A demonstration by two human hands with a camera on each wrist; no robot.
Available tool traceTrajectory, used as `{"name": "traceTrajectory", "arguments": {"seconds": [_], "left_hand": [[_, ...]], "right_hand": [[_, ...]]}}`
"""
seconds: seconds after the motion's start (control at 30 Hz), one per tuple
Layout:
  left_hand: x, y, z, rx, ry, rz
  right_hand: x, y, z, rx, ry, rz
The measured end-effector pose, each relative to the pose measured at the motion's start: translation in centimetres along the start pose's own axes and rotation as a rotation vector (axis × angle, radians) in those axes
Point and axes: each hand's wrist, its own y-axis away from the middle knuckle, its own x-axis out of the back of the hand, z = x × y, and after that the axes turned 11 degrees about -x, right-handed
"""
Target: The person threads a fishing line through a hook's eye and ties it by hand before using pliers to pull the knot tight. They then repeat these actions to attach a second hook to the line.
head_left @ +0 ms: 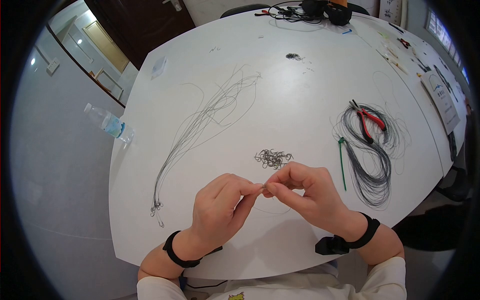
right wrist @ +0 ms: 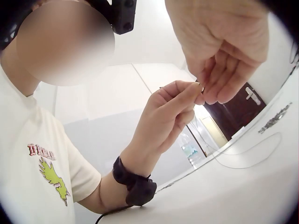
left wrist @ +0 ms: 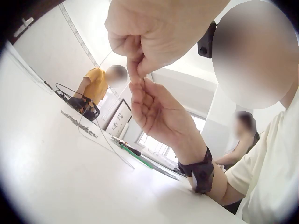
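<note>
Across most of the head view spreads a white table (head_left: 310,120), curved along its edges. Over its left half lies a long, loose spray of thin strands (head_left: 187,132), its looped ends gathered toward the near left corner. By the right edge rests a dark coil of line (head_left: 367,187). The left hand (head_left: 220,205) and the right hand (head_left: 307,190) meet fingertip to fingertip above the middle of the near edge, each in a pinch. A clear bottle (head_left: 112,125) stands at the left edge. Red-handled pliers (head_left: 375,119) lie on the coil's upper part, and a green tie (head_left: 342,165) is fastened at its left side, tail pointing to the near edge. Just beyond the fingers sits a heap of dark bent hooks (head_left: 273,158); a smaller dark pile (head_left: 294,57) lies toward the far edge. A fine line (right wrist: 233,167) loops below the hands. Smallest is the piece (head_left: 264,187) held between both sets of fingertips, mostly hidden.
</note>
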Motion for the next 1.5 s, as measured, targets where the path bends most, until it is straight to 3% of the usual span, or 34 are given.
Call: {"name": "traceTrajectory", "arguments": {"seconds": [0.33, 1.5], "left_hand": [[-0.04, 0.08, -0.03, 0.036, 0.031, 0.015], [-0.02, 0.00, 0.21, -0.059, -0.068, 0.006]], "right_hand": [[-0.09, -0.20, 0.44, -0.038, -0.174, -0.066], [0.16, 0.10, -0.15, -0.013, -0.058, -0.044]]}}
